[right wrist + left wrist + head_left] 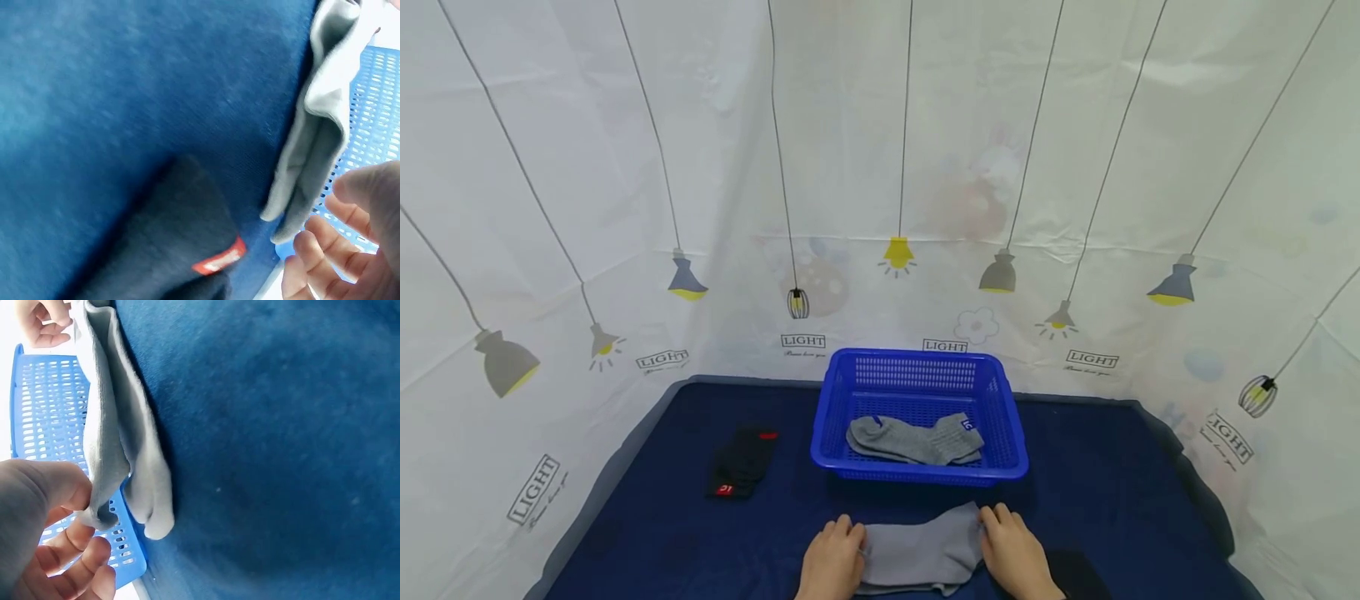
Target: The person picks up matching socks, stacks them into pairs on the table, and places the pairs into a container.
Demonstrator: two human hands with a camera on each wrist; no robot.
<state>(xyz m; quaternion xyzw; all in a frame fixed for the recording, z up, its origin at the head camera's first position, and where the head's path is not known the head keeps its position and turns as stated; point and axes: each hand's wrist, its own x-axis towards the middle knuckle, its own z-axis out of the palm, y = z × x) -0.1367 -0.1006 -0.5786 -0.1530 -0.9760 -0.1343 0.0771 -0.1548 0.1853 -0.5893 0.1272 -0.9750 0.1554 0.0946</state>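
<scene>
A pair of light grey socks [921,552] stretches between both hands in front of the basket. My left hand [833,560] pinches one toe between thumb and fingers, seen closely in the left wrist view; the other sock's toe [160,519] hangs free beside it. At the opposite end is my right hand [1017,553]. Its curved fingers [312,250] lie right beside the sock edge in the right wrist view, with no cloth visible between thumb and fingers. Close to this hand lies a black sock [181,231] with a red label.
Behind the hands stands a blue plastic basket [917,475], holding darker grey socks [913,439] with a blue label. Black socks [745,462] with red marks lie left of it. A dark blue cloth [1120,475] covers the table, and a printed white curtain [865,167] hangs behind.
</scene>
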